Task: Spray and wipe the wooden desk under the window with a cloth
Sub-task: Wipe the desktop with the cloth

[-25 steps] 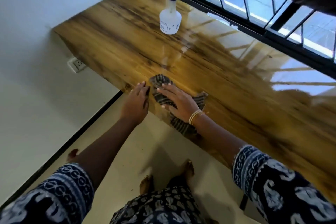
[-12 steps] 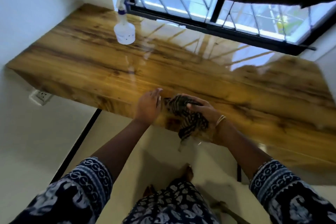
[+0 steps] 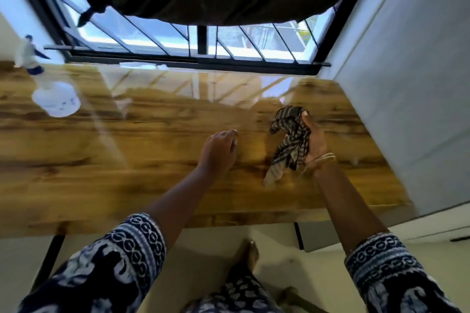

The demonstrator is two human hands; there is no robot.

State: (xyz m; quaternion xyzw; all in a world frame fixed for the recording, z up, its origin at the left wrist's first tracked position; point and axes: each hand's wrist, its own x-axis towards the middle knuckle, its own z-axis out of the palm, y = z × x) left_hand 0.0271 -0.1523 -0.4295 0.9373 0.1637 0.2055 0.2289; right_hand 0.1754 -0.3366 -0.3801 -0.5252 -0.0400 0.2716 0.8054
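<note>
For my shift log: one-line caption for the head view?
Right hand holds striped cloth over wooden desk; left hand rests beside; spray bottle stands far left.

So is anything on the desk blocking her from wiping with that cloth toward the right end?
Nothing visible does. The right hand holds the cloth over bare desk; the spray bottle stands far left.

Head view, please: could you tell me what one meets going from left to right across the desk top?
spray bottle → left hand → striped cloth → right hand, which grips the cloth.
</note>
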